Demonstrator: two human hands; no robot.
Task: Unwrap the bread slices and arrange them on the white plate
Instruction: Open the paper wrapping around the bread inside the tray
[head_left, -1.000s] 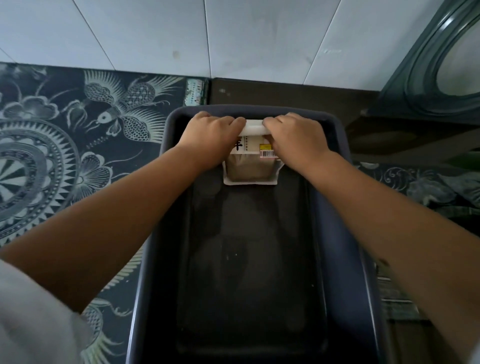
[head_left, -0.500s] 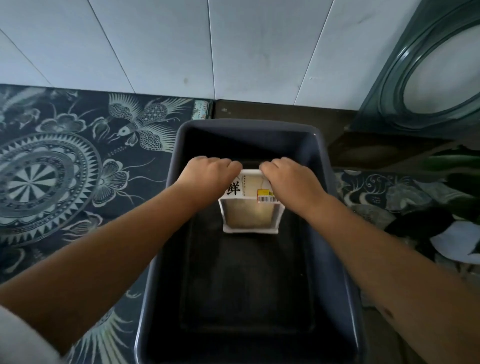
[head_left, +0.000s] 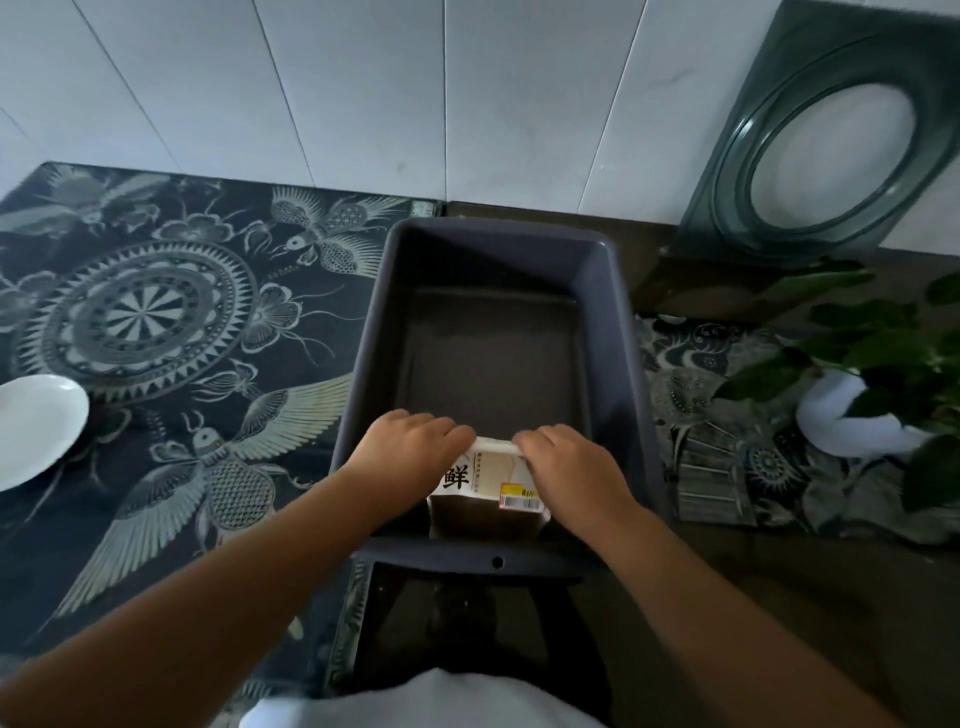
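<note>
Left hand (head_left: 410, 447) and right hand (head_left: 566, 460) both clamped on top edge of wrapped bread pack (head_left: 485, 493), held at near end inside dark tub (head_left: 363, 415), white plate (head_left: 36, 431) far left on patterned mat (head_left: 156, 312).

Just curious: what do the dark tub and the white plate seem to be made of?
Dark tub: likely moulded plastic, matte grey, with rounded corners and a thick rolled rim. White plate: probably glazed ceramic, judging by its smooth, glossy surface, though melamine can't be ruled out.

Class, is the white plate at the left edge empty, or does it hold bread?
Empty. The round white plate shows only bare surface in its visible part; its left side is cropped out of view.
</note>
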